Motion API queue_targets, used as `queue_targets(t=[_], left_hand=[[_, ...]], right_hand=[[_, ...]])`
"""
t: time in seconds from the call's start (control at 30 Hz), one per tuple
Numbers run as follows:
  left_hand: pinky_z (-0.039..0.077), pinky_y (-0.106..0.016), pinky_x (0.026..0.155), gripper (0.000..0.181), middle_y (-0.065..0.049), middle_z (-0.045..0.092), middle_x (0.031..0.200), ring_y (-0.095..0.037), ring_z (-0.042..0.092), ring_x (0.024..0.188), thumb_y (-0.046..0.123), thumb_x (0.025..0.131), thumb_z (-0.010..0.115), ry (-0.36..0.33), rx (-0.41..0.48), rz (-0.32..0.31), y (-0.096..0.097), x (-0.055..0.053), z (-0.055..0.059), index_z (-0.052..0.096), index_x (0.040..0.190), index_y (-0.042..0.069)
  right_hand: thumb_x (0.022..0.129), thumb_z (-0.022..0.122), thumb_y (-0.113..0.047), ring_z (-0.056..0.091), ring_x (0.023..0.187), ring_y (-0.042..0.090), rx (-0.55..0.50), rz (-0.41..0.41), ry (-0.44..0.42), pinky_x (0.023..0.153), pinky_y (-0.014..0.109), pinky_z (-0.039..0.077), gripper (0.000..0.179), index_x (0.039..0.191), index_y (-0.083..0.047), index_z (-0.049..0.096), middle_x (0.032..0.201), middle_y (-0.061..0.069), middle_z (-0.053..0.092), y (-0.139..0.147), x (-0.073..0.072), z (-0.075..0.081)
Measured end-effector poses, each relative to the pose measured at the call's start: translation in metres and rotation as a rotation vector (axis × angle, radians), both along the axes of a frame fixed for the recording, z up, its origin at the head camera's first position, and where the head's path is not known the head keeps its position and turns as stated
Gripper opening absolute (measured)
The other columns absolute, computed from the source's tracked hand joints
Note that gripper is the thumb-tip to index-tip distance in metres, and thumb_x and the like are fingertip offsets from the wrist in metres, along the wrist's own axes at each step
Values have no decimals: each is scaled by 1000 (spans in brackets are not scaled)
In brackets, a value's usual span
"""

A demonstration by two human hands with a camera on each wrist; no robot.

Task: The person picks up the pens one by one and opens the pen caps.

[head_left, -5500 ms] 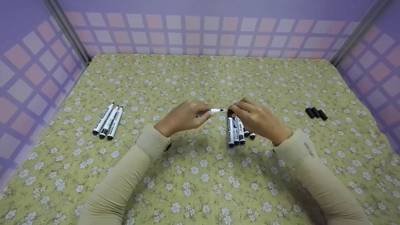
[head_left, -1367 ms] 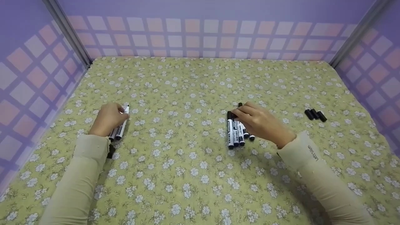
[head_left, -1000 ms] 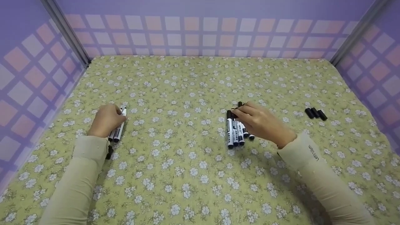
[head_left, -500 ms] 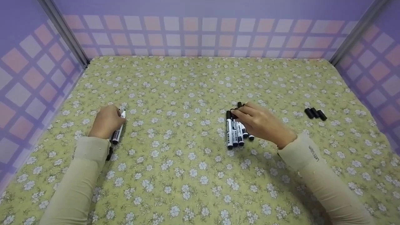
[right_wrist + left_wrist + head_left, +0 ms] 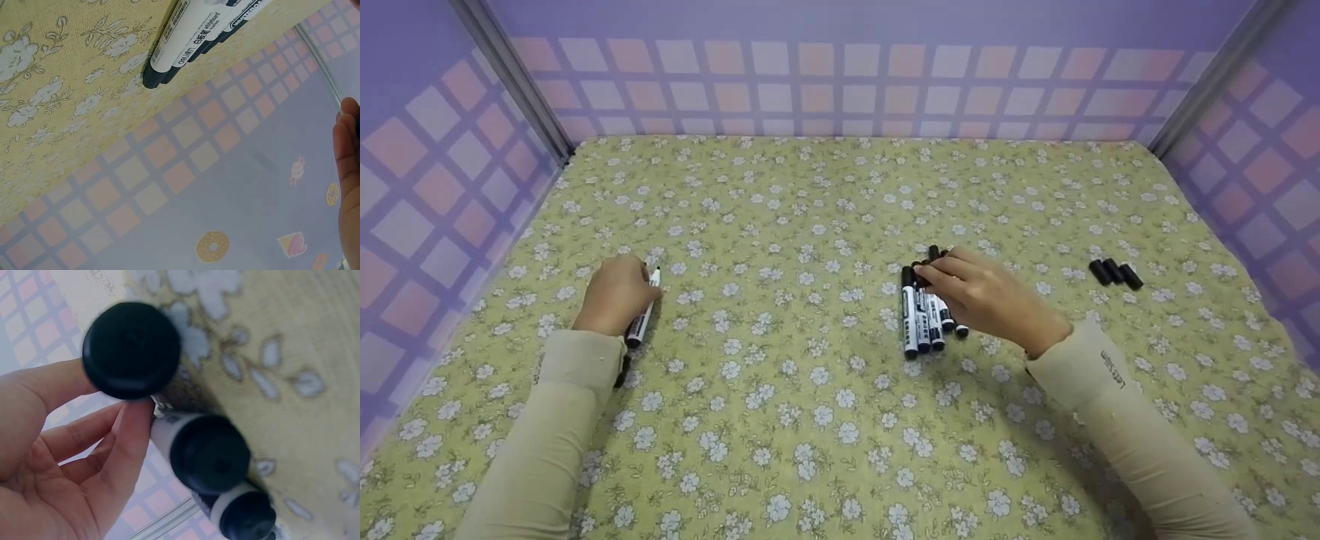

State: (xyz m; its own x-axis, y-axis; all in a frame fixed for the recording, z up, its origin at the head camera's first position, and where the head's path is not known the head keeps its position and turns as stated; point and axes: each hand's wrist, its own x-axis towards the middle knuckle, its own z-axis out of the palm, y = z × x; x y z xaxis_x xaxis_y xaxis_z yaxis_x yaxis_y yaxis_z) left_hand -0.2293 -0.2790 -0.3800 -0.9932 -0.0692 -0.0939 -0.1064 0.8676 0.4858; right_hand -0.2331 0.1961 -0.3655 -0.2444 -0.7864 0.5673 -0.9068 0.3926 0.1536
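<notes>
At the left of the cloth, my left hand (image 5: 616,294) pinches a whiteboard marker between thumb and fingers. That marker (image 5: 642,319) is white with a black end and a bare dark tip. In the left wrist view, the held marker's black end (image 5: 132,351) is beside other marker ends (image 5: 209,453). My hand hides most of these uncapped markers in the head view. My right hand (image 5: 986,296) is over the capped whiteboard markers (image 5: 911,322) right of centre, fingers bent together. A small dark piece, apparently a marker cap (image 5: 919,265), shows at its fingertips, mostly hidden.
Several black marker caps (image 5: 1114,272) lie side by side at the right. The yellow flowered cloth (image 5: 780,420) covers the table. Purple checked panels (image 5: 840,82) stand at the back and both sides.
My left hand has carried the uncapped marker from the middle to the left group, then shifted slightly left and nearer with it. My right hand stays by the capped markers.
</notes>
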Motion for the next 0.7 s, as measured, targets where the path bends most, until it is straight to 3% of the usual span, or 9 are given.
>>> queue_targets(t=[0.53,0.7], left_hand=[[30,-25,42,40,4,24,50,-11,29,43,6,85,62,-1,6,-13,-2,2,1,33,58,13],[34,-26,43,33,2,34,49,-12,37,43,9,85,61,4,-1,-14,-3,4,3,42,59,9]], right_hand=[[82,71,3,61,83,24,1,-19,5,69,30,55,32,113,4,67,97,15,68,6,1,0],[84,70,2,61,79,23,-3,-26,-10,66,29,54,29,112,4,67,95,14,68,7,0,1]])
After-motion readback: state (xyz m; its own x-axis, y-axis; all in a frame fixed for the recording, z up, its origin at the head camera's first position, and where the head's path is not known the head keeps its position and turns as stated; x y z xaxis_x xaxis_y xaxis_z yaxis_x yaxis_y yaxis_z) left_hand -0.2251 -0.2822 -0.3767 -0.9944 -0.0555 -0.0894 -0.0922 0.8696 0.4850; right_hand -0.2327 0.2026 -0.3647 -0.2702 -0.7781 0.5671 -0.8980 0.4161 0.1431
